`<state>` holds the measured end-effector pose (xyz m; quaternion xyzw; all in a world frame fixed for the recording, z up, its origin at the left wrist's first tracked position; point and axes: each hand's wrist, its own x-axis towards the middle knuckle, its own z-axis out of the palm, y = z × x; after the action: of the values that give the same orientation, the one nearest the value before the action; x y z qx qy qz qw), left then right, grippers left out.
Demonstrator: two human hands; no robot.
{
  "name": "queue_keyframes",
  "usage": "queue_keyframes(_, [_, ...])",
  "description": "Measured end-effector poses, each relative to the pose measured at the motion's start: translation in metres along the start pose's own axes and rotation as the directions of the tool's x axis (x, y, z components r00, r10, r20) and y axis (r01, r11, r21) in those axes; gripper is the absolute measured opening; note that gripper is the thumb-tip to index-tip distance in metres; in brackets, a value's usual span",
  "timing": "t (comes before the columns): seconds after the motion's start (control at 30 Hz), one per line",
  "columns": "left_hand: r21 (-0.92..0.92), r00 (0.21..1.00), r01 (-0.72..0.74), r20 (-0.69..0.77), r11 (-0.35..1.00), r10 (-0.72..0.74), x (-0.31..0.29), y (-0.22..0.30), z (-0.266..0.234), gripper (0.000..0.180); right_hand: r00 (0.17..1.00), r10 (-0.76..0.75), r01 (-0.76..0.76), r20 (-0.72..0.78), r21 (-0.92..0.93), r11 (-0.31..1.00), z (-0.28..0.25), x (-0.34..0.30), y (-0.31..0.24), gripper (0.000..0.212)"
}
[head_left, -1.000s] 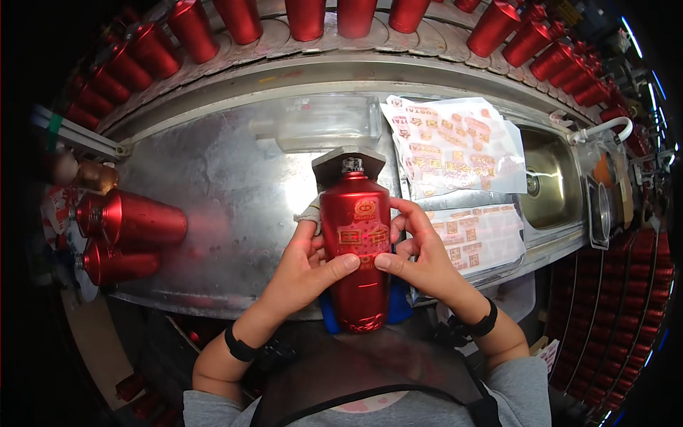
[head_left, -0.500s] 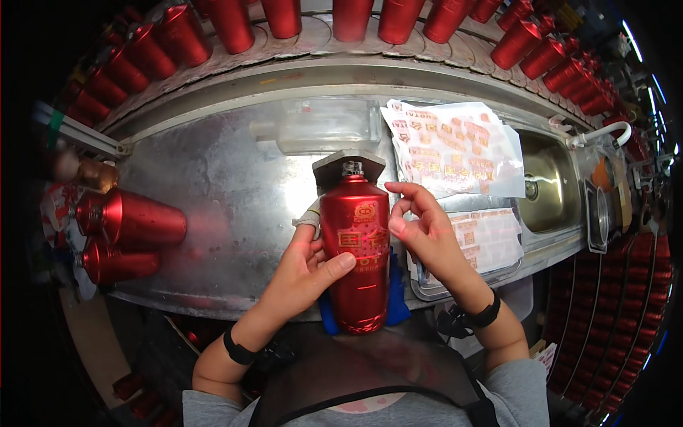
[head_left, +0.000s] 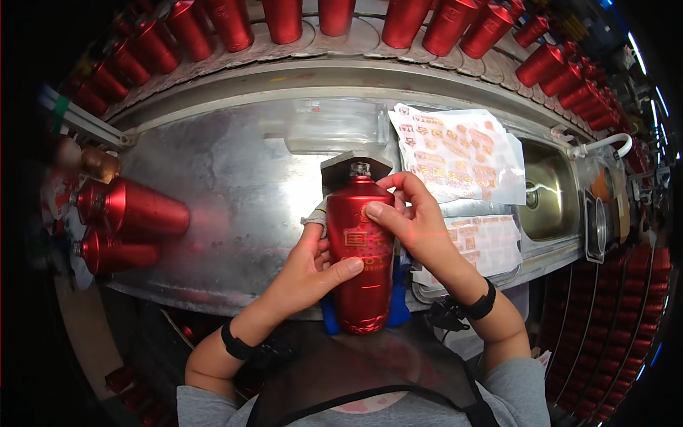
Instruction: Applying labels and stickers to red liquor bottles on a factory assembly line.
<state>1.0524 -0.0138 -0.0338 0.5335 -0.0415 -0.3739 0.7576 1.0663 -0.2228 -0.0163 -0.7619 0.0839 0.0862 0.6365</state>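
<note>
A glossy red bottle [head_left: 363, 288] with gold decoration and a bare threaded neck leans before me, its base toward me. My left hand [head_left: 302, 274] holds its left side, thumb lying across the front. My right hand [head_left: 421, 226] is at the upper right of the bottle. Its thumb presses on the gold emblem [head_left: 364, 211] below the shoulder, and the other fingers curl at the side, partly hidden. Behind the neck stands a grey angular metal rest [head_left: 345, 169]. Blue cloth [head_left: 400, 307] shows under the bottle.
Printed label sheets [head_left: 462, 153] lie at right, with another stack [head_left: 484, 242] nearer me. A sink [head_left: 548, 199] is beyond them. Red bottles [head_left: 146, 206] lie at left. A clear tray [head_left: 338, 128] sits behind; a conveyor [head_left: 320, 50] carries upright red bottles along the far side.
My right hand has come in from beside the bottle, and its thumb now presses on the emblem. My left hand keeps its hold. The conveyor bottles have shifted rightward.
</note>
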Motion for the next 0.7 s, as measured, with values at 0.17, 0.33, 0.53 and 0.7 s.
queue_keyframes(0.17, [-0.019, 1.0, -0.029, -0.007, 0.999, 0.029, 0.005, 0.007, 0.001, 0.09, 1.0, 0.002, -0.002, 0.003, 0.085, 0.996, -0.002, -0.004, 0.001, 0.038])
queue_keyframes(0.33, [-0.07, 0.993, -0.084, -0.088, 0.994, 0.078, 0.012, 0.015, 0.008, 0.085, 0.997, 0.036, -0.054, 0.07, 0.277, 0.959, -0.008, -0.018, 0.0, 0.038])
queue_keyframes(0.53, [-0.103, 0.997, -0.023, -0.081, 0.994, 0.014, 0.016, 0.015, 0.003, 0.082, 0.998, -0.058, 0.049, 0.033, 0.21, 0.977, 0.001, -0.029, 0.007, 0.053])
queue_keyframes(0.7, [-0.057, 0.994, -0.05, -0.102, 0.997, 0.044, 0.019, 0.007, 0.0, 0.083, 0.999, -0.029, 0.023, 0.037, 0.16, 0.987, 0.005, -0.028, 0.008, 0.063])
